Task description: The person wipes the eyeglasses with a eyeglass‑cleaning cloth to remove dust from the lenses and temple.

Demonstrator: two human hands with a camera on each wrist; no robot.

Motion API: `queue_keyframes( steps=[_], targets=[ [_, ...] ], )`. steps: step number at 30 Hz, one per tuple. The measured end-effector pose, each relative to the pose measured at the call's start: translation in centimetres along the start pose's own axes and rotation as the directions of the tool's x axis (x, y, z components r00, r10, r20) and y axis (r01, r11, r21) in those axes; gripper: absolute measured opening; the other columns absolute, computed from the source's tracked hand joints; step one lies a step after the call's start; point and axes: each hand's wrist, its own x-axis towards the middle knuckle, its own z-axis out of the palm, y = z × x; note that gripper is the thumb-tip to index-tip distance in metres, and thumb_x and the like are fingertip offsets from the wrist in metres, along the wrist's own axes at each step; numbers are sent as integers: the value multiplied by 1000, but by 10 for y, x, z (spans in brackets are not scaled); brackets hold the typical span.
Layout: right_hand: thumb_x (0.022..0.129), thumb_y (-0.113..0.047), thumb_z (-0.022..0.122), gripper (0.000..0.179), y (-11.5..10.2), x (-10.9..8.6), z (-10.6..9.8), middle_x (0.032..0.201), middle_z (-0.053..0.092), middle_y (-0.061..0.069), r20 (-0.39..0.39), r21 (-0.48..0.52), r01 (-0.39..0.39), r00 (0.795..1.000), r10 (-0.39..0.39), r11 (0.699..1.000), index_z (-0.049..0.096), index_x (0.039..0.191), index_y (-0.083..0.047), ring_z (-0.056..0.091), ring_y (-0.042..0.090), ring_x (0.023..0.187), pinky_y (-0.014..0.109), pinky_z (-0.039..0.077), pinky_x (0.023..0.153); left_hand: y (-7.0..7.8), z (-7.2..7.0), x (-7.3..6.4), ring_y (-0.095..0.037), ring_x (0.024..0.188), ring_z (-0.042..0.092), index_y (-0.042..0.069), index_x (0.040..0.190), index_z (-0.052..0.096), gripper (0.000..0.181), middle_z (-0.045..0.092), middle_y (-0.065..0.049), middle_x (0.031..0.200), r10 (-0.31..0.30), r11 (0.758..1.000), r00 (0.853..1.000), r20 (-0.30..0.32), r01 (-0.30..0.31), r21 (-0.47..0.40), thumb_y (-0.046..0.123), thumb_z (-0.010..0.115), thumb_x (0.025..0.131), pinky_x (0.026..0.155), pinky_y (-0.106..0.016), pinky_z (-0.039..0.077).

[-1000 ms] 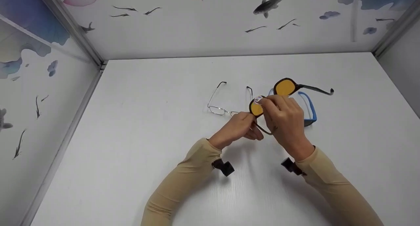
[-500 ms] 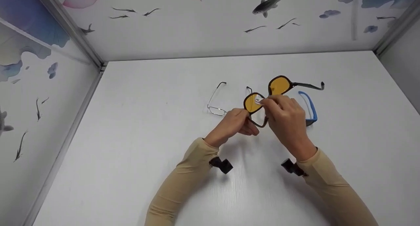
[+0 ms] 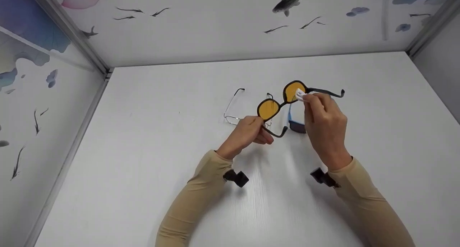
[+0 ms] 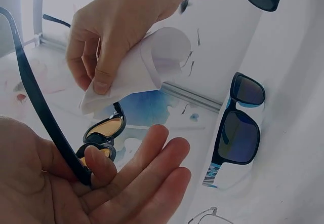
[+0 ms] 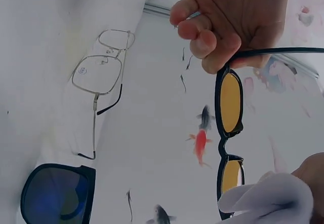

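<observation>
My left hand (image 3: 248, 128) pinches a pair of black-framed glasses with yellow lenses (image 3: 268, 109) at one outer corner, by the hinge, and holds them above the table. Both temples are unfolded. In the left wrist view that hand's other fingers extend away from the frame. A white cloth (image 4: 144, 64) is pinched between thumb and fingers of my right hand (image 3: 325, 123). In the head view the cloth overlaps the far yellow lens. From the right wrist view, the folded cloth (image 5: 268, 198) covers part of that lens.
Silver wire-framed glasses (image 5: 96, 74) lie on the white table (image 3: 143, 150), partly behind my left hand. Blue-and-black sunglasses (image 4: 238, 133) with dark lenses lie nearby, partly hidden by my right hand. Printed white panels (image 3: 215, 31) rise behind and at the sides.
The cloth has moved from the near yellow lens across to the far one. My left hand and the glasses have shifted slightly left, and my right hand slightly right.
</observation>
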Motion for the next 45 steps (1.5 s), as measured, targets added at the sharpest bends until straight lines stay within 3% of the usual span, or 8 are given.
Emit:
queue_keyframes(
  steps=[6,11,16,22,27,31,36,45],
  targets=[
    [94,2,58,8,2,1,2,93,61,22,-12,-60,-34,999,33,998,63,99,4,63,38,76,49,53,60,2,10,-4,-19,66,68,-6,92,62,36,69,-12,70,38,994,999,20,-40,99,13,33,101,67,-30,56],
    [93,1,60,8,3,0,6,93,60,22,-1,-29,21,1000,-21,999,63,100,4,63,37,75,46,55,60,7,17,-8,-19,65,68,-2,88,61,33,69,-8,67,60,985,998,19,-62,163,11,34,100,65,-27,55],
    [90,6,62,10,-1,-1,5,93,61,23,35,-52,88,996,-87,995,62,100,3,63,37,73,44,54,55,13,10,-11,-21,66,68,-2,89,60,32,68,-10,69,67,986,998,-8,-65,156,12,33,100,67,-29,56],
    [93,4,59,7,-9,7,6,90,61,25,-32,-186,50,998,-57,981,63,97,8,64,38,71,45,55,54,16,5,-14,-17,63,67,0,82,58,31,68,-8,66,99,963,995,33,-104,249,11,34,99,66,-29,55],
    [94,0,59,10,-11,19,7,90,60,26,-35,-141,64,997,-69,988,63,98,9,64,37,72,44,56,59,22,7,-12,-16,62,66,2,81,58,30,67,-7,64,134,955,991,21,-135,264,12,36,99,64,-26,55],
    [96,-1,56,11,-9,22,7,88,61,25,20,-155,85,996,-83,984,62,95,8,63,37,69,43,54,50,28,2,-10,-17,63,66,1,81,57,31,67,-8,64,146,956,989,-6,-139,259,12,35,100,64,-27,55],
    [101,-7,49,21,-4,24,10,88,60,26,45,-282,57,998,-47,958,61,94,10,61,37,65,40,48,40,24,5,-10,-17,60,64,3,78,59,31,66,-4,60,160,924,987,28,-160,346,12,37,98,60,-26,52],
    [92,0,62,8,4,21,9,87,60,22,175,-93,102,981,-85,990,62,95,8,63,34,68,40,53,50,22,2,-10,-16,61,65,-1,83,60,32,66,-4,62,147,938,989,-25,-132,320,13,36,98,61,-27,53]
  ],
)
